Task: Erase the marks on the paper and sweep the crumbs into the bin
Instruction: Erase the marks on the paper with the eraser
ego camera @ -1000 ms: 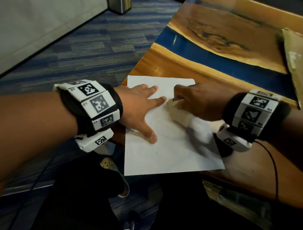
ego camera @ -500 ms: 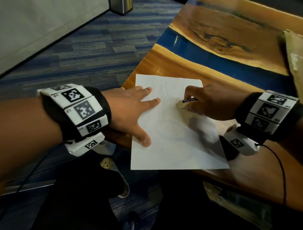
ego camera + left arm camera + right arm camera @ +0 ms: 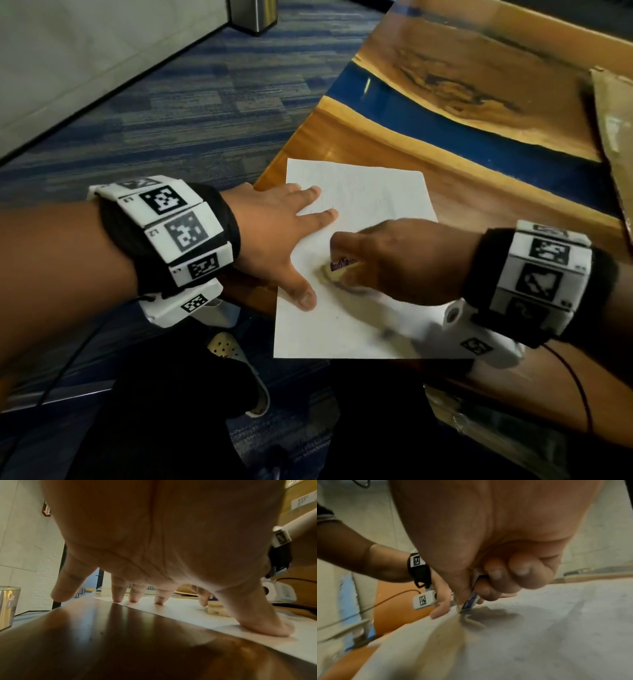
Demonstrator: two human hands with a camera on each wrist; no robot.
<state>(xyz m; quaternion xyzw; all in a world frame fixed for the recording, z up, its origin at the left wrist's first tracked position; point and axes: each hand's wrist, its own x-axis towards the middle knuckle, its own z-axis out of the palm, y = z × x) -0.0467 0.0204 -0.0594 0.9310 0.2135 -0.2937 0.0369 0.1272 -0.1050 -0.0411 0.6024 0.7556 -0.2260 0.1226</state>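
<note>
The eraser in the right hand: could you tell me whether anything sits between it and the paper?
Nothing visible does. The right hand grips the eraser with its lower end already on the paper, beside the left hand, which presses the sheet flat.

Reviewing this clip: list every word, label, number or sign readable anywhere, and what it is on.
No text reads clearly.
Eraser sleeve: blue with white print, blurred.
Left wristband: square coded markers, tiny characters beside them too small to read.
Right wristband: coded markers only.
Wall sign: red with white arrow, lettering illegible.
Cardboard box label: print too small.
</note>
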